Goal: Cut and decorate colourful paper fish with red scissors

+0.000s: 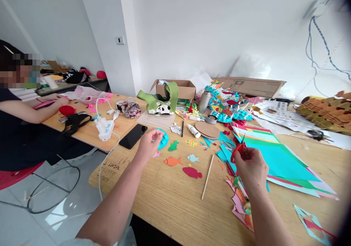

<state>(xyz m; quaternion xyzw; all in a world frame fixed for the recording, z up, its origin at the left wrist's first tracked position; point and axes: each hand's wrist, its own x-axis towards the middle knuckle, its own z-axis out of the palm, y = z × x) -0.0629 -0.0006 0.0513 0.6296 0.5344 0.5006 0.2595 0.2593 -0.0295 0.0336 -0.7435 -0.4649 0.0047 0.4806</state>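
Observation:
My left hand (149, 143) reaches over the wooden table (175, 205), its fingers pinched on the edge of a round blue paper disc (163, 139). My right hand (251, 165) is closed round red-handled scissors (237, 151), held above a stack of coloured paper sheets (276, 156). Between my hands lie paper fish: an orange one (172, 161), a red one (192, 172), a green one (173, 146) and a small pale blue one (193, 158). A thin wooden stick (207, 171) lies beside them.
A black phone (133, 136), a white power strip (104, 128), a glue bottle (193, 130), a cardboard disc (207, 129) and a green panda bag (161, 101) stand farther back. Paper scraps (241, 205) lie near the front edge. Another person (19, 129) sits at the left.

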